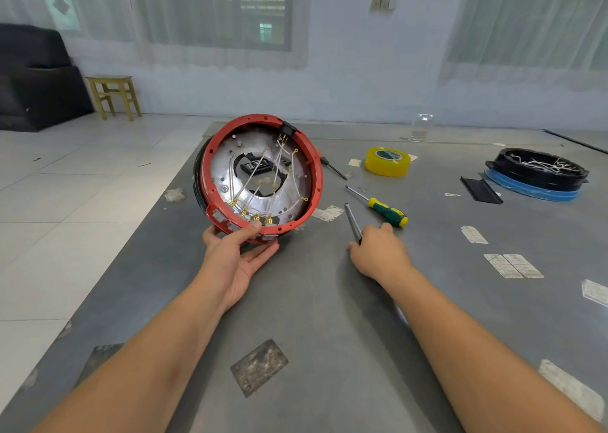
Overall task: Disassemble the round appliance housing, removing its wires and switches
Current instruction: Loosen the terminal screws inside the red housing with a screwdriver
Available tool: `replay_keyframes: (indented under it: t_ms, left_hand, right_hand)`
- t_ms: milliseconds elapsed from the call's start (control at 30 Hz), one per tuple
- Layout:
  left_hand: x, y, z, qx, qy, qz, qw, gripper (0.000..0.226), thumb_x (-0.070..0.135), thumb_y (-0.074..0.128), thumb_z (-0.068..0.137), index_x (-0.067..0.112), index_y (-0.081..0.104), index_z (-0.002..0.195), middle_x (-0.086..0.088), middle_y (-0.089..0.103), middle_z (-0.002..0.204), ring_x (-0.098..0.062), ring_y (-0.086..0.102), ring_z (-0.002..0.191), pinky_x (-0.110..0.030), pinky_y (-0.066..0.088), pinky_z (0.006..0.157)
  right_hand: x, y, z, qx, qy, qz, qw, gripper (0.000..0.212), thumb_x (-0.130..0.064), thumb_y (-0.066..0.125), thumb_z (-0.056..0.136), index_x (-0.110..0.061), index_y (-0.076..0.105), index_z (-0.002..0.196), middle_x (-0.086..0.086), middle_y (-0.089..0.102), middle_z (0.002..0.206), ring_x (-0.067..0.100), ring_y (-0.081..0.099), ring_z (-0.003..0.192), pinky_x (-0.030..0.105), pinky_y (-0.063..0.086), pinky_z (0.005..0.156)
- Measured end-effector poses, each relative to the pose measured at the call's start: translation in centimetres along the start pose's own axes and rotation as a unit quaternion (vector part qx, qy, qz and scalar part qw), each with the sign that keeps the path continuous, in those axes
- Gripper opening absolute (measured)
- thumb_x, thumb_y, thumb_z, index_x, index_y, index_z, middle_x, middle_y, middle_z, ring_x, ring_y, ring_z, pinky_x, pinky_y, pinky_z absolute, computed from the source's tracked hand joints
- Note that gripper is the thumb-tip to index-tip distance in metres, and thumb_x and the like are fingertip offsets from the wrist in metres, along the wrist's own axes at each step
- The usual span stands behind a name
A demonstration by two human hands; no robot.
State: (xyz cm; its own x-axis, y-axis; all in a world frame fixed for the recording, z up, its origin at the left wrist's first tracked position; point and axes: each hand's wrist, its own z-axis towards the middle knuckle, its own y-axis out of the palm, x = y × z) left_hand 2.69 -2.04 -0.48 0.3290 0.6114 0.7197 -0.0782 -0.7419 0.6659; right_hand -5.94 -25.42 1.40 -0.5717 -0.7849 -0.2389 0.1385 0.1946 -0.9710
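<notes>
— Round appliance housing [263, 182], red plastic rim with a shiny dished metal liner: where does it sit?
— Tilted on its edge at the left of the grey matte counter [312, 317], open side toward the camera. The left hand [237, 258] grips its lower rim, thumb hooked over the red edge, fingers underneath.
— What's inside?
— Thin pale wires [260, 169] with brass terminals crossing a jagged central hole, square grey switches [218, 216] along the lower rim, a black block at the top.
— And further right?
— The right hand [378, 251] is curled around a slim metal tool [352, 222], blade pointing away. Just beside it lies a green-and-yellow-handled screwdriver [381, 208], then a glossy yellow tape roll [388, 161], and far right a black round tray of white wire scraps [539, 169] on a blue base.
</notes>
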Motion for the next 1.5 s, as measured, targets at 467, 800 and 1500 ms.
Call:
replay_keyframes:
  t_ms: [467,800,1500]
  left_hand:
    - [0.1,-0.5,-0.7,-0.047,-0.04,-0.037,0.997,0.068,0.011,0.075,0.091,0.009,0.043,0.151,-0.031,0.065,0.133,-0.049,0.074,0.105,-0.05,0.065,0.08]
    - [-0.1,-0.6,-0.9,-0.085,-0.038,0.001,0.996,0.061,0.002,0.077,0.084,0.023,0.042,0.129,-0.03,0.07,0.126,-0.049,0.073,0.107,-0.055,0.063,0.088]
    - [1.7,-1.4,2.0,-0.049,0.022,-0.02,0.998,0.081,-0.013,0.073,0.085,0.009,0.037,0.154,-0.021,0.076,0.098,-0.039,0.077,0.1,-0.052,0.064,0.081]
  right_hand:
    - [-4.4,2.2,-0.1,-0.108,0.059,0.727,0.675,0.016,-0.027,0.058,0.103,-0.011,0.054,0.104,0.009,0.061,0.101,0.017,0.06,0.052,0.025,0.049,0.046]
    - [-8.6,3.6,-0.2,-0.096,-0.009,0.745,0.66,0.054,-0.032,0.082,0.068,-0.014,0.048,0.106,0.007,0.071,0.079,0.015,0.059,0.055,0.026,0.048,0.048]
    - [-6.5,3.5,-0.4,-0.123,-0.06,0.748,0.649,0.019,-0.025,0.049,0.108,-0.014,0.059,0.12,0.011,0.07,0.1,0.021,0.063,0.063,0.031,0.054,0.056]
